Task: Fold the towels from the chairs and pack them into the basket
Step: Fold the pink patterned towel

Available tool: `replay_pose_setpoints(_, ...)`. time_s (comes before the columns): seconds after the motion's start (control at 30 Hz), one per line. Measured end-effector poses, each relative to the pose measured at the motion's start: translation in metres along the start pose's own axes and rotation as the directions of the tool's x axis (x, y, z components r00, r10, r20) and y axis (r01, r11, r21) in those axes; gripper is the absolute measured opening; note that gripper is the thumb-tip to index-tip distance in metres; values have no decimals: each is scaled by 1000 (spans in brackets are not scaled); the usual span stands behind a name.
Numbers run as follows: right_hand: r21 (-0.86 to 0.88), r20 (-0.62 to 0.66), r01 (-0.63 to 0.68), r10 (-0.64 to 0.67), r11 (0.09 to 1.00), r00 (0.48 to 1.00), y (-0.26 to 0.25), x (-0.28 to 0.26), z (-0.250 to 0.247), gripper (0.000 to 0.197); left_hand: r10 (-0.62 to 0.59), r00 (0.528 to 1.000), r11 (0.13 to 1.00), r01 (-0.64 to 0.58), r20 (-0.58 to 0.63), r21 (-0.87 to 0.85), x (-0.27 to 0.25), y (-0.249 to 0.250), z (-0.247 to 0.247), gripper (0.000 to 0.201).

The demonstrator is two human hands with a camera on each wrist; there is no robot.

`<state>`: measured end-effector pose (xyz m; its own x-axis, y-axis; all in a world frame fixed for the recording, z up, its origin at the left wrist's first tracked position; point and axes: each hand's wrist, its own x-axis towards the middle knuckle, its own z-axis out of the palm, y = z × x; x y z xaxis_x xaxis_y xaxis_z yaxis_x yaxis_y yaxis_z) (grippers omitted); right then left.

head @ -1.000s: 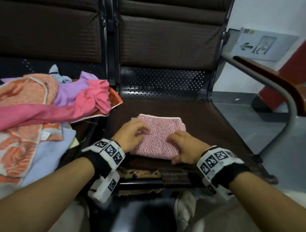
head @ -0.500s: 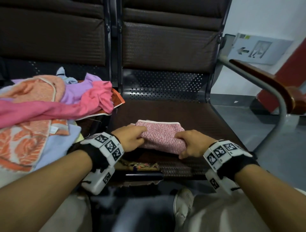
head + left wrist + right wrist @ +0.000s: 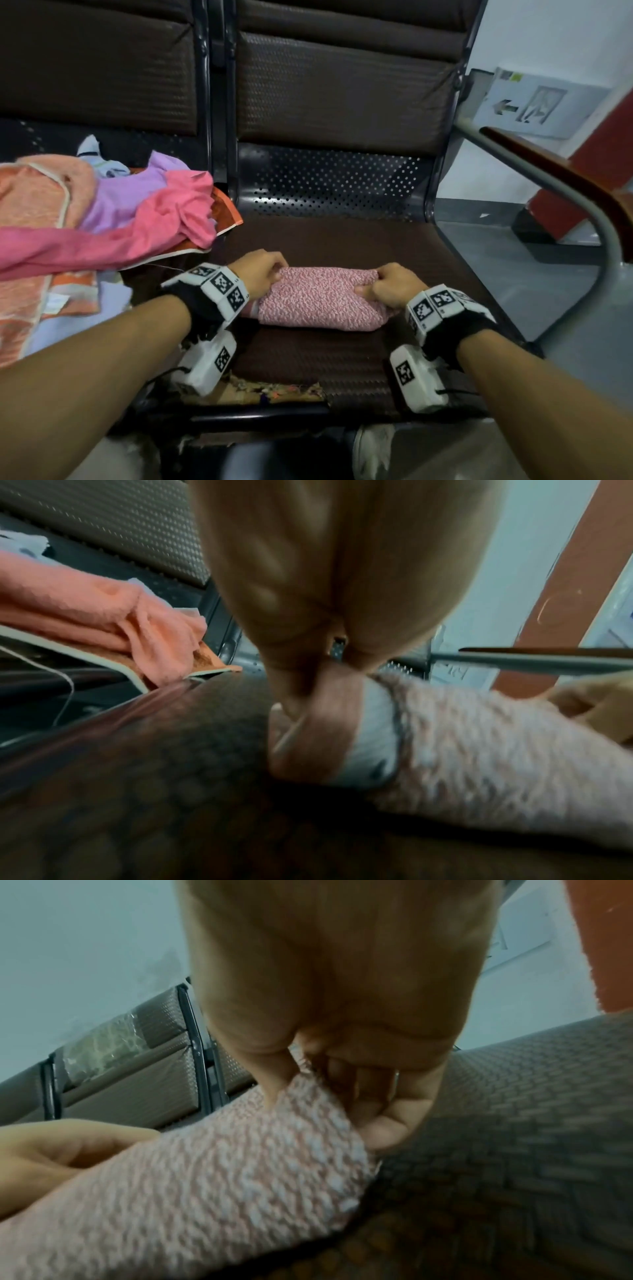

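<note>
I have the folded pink towel (image 3: pixel 318 298) lying on the brown chair seat (image 3: pixel 342 240), my left hand (image 3: pixel 258 274) pinching its left end and my right hand (image 3: pixel 394 284) gripping its right end. The unfolded towels (image 3: pixel 102 219) sit heaped on the next seat to the left.

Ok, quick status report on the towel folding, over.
Left hand and right hand each grip an end of the folded pink towel on the seat. Unfolded pile waits left. Basket not visible.
</note>
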<state>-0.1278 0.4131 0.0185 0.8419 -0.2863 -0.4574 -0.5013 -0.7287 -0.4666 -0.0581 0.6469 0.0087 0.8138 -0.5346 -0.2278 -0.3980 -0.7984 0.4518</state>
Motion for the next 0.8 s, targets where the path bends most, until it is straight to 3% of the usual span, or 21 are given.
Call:
replay_pose_setpoints(0.1, -149, -3, -115, 116, 982, 993, -3, 4, 1, 62, -22, 999, 1000, 22, 27, 1, 8, -5, 5, 28)
replay_pose_setpoints(0.17, -208, 38, -154, 165, 966, 986, -6, 4, -1, 56, -39, 998, 999, 40, 46, -19, 10, -5, 5, 28)
replay_pose_setpoints(0.27, -164, 118, -180, 200, 970, 973, -14, 4, -4, 43, -54, 996, 997, 57, 74, -45, 8, -1, 8, 28)
replay_pose_setpoints(0.4, 10, 142, -144, 141, 990, 980, -31, -4, -9, 54, -47, 995, 996, 53, 91, -67, -7, 3, 7, 29)
replay_pose_setpoints(0.47, 48, 100, -72, 67, 996, 993, -39, -11, -17, 50, -44, 993, 999, 47, 113, -24, -18, 5, 2, 30)
replay_pose_setpoints(0.57, 68, -5, 115, -115, 991, 993, -51, -28, -33, 24, -73, 993, 995, 67, 89, 68, -36, 11, -13, 36)
replay_pose_setpoints(0.73, 191, -149, 459, -437, 868, 887, -79, -86, -65, 41, 65, 996, 958, -78, -57, -277, -70, 45, -56, 98)
replay_pose_setpoints(0.8, 197, -160, 547, -524, 814, 837, -85, -116, -79, 45, 144, 984, 938, -169, -102, -304, -84, 68, -75, 118)
